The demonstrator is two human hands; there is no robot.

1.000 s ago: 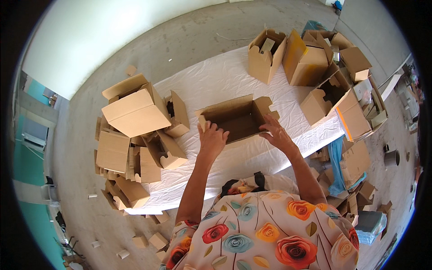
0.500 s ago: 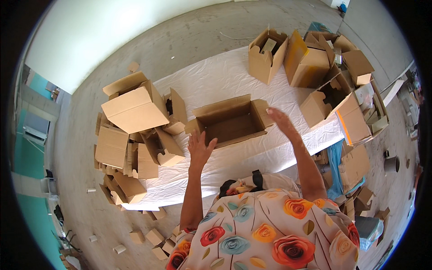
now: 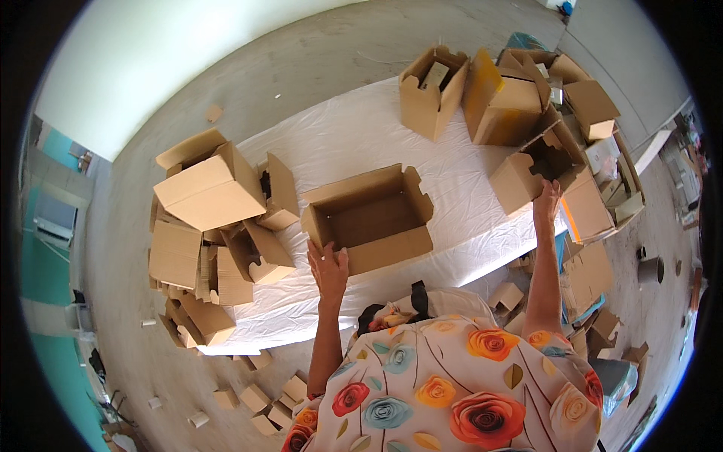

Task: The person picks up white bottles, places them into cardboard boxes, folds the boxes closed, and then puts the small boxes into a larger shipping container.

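Note:
An open cardboard box [image 3: 374,215] lies in the middle of the white-covered table, its inside facing up and its near flap lowered toward me. At its near left corner is my left hand [image 3: 329,273], fingers apart and touching the cardboard without closing round it. My right hand [image 3: 547,200] has reached to another open cardboard box [image 3: 514,181] at the right. Its fingers close on that box's near rim, and part of the fingertips is hard to make out.
Stacked open boxes [image 3: 211,184] fill the table's left end. At the far right stand a box with a pale item inside [image 3: 431,102], a yellow-marked box [image 3: 501,109] and a large carton [image 3: 602,207] of mixed pieces. Small cartons [image 3: 256,398] lie on the floor.
My right hand has left the middle box's right flap and moved right to the other box. The middle box's near flap now lies lowered. My left hand stays by its near left corner.

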